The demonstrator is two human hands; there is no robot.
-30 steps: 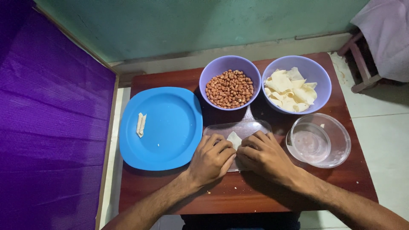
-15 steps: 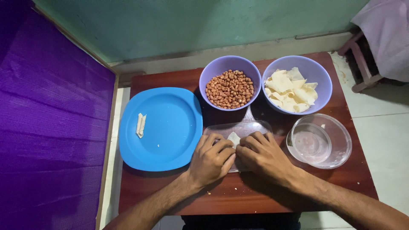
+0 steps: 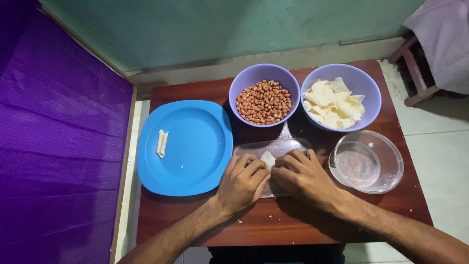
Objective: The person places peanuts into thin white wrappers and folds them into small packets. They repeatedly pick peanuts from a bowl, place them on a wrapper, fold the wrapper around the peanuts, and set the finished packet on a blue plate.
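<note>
Both hands at the desk's (image 3: 195,230) near edge, over a clear tray (image 3: 283,146). Left hand (image 3: 242,183) and right hand (image 3: 300,176) pinch one pale wrapper (image 3: 267,159) between fingertips, grips narrow on it. Blue plate (image 3: 195,146) left, with two rolls (image 3: 161,143).

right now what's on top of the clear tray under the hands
A pale wrapper piece shows on the clear tray, pinched between the left hand and right hand. The hands cover the tray's near half, so anything else there is hidden.

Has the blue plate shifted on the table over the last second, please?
No. The blue plate sits in the same spot, left of the peanut bowl, as before.
</note>
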